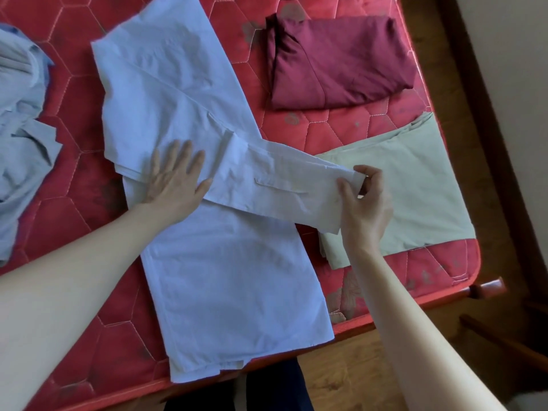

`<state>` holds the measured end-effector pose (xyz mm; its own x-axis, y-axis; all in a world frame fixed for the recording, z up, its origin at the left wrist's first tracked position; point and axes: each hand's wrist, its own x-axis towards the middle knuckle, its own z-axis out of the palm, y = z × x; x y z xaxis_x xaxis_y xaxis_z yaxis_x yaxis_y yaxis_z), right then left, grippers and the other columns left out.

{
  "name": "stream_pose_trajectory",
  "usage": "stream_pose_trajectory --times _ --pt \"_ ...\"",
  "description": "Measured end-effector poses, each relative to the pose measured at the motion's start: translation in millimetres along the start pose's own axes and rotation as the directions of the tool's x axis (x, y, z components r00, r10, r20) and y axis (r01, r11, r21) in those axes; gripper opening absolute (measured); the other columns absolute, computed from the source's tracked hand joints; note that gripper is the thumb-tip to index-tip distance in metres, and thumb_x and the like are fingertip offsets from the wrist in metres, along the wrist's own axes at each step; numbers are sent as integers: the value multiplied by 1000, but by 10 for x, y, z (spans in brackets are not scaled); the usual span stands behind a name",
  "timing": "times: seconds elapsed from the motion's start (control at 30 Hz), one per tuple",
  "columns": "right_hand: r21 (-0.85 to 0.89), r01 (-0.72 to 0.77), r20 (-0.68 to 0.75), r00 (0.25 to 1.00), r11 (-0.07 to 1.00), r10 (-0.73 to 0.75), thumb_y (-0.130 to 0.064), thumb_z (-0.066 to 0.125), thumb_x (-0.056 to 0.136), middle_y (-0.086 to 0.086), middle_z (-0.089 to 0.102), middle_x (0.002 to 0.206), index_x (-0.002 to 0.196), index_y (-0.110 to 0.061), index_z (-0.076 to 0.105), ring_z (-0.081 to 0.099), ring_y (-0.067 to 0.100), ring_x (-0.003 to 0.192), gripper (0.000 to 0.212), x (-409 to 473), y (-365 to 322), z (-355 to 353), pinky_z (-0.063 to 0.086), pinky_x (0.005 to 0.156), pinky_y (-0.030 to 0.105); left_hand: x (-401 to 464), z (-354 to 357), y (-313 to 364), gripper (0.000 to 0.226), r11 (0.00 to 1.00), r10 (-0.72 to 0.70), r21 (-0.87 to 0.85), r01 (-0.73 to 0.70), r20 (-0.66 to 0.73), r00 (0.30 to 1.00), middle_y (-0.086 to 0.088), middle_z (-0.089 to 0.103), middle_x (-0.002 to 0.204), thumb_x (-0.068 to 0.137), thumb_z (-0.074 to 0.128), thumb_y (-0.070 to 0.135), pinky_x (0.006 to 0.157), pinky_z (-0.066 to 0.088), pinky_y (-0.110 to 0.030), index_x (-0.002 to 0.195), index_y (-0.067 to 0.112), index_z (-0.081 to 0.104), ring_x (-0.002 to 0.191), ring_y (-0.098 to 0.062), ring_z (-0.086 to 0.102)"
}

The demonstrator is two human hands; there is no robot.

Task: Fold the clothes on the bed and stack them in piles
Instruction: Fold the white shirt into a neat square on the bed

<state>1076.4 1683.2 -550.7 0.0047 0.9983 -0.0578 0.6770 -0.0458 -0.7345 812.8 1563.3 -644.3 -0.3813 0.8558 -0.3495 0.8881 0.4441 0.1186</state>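
A pale blue-white long-sleeved shirt (225, 271) lies flat along the red quilted mattress (89, 247), reaching from the far side to the near edge. My left hand (175, 182) presses flat on the shirt's body, fingers straight. One sleeve (281, 188) stretches out to the right. My right hand (363, 203) pinches its cuff over a folded beige garment (415, 191). A folded maroon garment (338, 60) lies beyond, at the far right.
A crumpled light blue shirt (23, 123) lies in a heap at the left. The mattress ends at the right and near sides on a wooden bed frame (486, 287), with wooden floor (350, 378) below. My dark trouser legs show at the bottom.
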Motion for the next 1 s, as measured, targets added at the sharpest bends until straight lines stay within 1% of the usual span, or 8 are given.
stream_pose_trajectory --times 0.1,0.2,0.3,0.4,0.53,0.77,0.87,1.0 --pt "-55 355 -96 929 933 -359 -13 67 86 -6 64 80 106 -16 64 58 14 71 20 -210 -267 21 45 67 30 27 -113 269 49 870 105 -486 -78 30 994 -3 25 158 104 31 36 115 6 -21 149 16 33 146 -16 17" --pt "-187 711 -116 670 678 -733 -3 69 85 -4 65 75 95 -14 70 55 15 69 15 -607 -408 155 41 60 24 130 -343 498 61 273 10 -923 272 286 958 3 46 146 100 15 56 116 23 -28 142 23 45 137 -14 39" --pt "-157 829 65 552 538 -831 -4 52 96 -2 62 70 93 -13 73 54 19 64 23 -1051 -320 380 42 56 29 268 -499 499 83 -184 216 -856 483 444 870 -2 59 134 91 7 71 105 41 -38 138 18 50 123 -18 56" --pt "-103 840 314 535 532 -784 -8 57 92 -1 68 82 99 -10 73 62 21 75 17 -1329 -68 629 51 61 32 325 -497 526 65 -110 184 -858 502 479 858 -10 60 131 93 45 57 100 47 -41 135 7 51 119 -25 58" --pt "-79 787 543 548 611 -636 -34 75 77 8 69 112 104 -7 70 64 25 104 39 -1434 207 766 52 87 35 385 -328 584 59 284 -31 -875 392 400 916 -11 59 129 81 76 21 102 46 -44 131 5 51 119 -27 57" --pt "-162 251 157 961 954 -226 -25 56 95 4 62 110 112 -8 62 56 22 100 24 -1042 194 598 45 86 33 512 -285 689 30 163 -79 -899 407 399 914 -10 71 103 85 69 8 74 59 -35 115 6 63 87 -21 70" --pt "-305 -108 339 916 946 214 -46 46 97 -3 61 112 119 -16 53 58 21 102 39 -925 230 636 43 82 34 557 -281 708 28 98 -80 -890 444 438 895 -9 72 98 84 71 11 67 59 -31 110 6 66 86 -21 71" --pt "-362 -224 413 832 905 371 -52 49 93 -6 64 97 103 -17 55 60 19 90 37 -925 210 749 39 70 31 586 -240 746 25 183 -110 -876 446 432 895 -7 71 97 84 70 8 75 58 -35 109 7 67 86 -21 70"
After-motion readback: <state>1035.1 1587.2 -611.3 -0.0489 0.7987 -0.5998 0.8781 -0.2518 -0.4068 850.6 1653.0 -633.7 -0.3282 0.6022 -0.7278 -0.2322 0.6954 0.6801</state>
